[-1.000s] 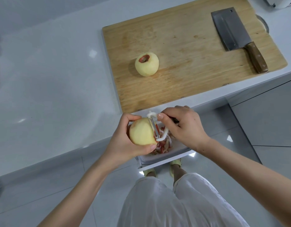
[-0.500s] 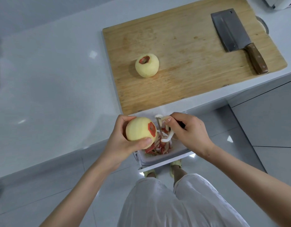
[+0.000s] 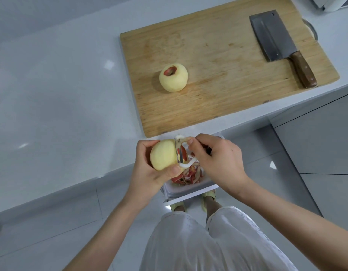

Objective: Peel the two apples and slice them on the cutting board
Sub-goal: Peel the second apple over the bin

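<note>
left hand (image 3: 147,171): curled round the held apple (image 3: 163,153), with the thumb pressed on the near side and the fingers wrapped over the far side
held apple: kept in the air in front of the tabletop (image 3: 61,94) edge, above the bin (image 3: 188,190); pale yellow flesh is shown over almost all of the visible surface
right hand (image 3: 220,161): the peeler (image 3: 178,153) is pinched between the thumb and the curled fingers, the forefinger being laid on the top of its frame
peeler: white and Y-shaped, with a metal blade that is set against the right side of the held apple; a red patch is seen just right of the blade, and whether it is skin on the fruit or a loose strip cannot be told
peeled apple (image 3: 174,77): set on the left half of the cutting board (image 3: 218,90), stem hollow turned up, with a ring of red skin left round the hollow; it is well apart from both hands
cutting board: wooden, laid on the white tabletop, its near corner close to the tabletop's front edge
cleaver (image 3: 280,45): laid flat on the far right part of the board, its wooden handle pointed toward the near right edge
bin: white, placed on the floor beneath the hands; red and pale peels (image 3: 190,174) are piled inside
person: white trousers and feet in pale slippers are seen below the bin
</note>
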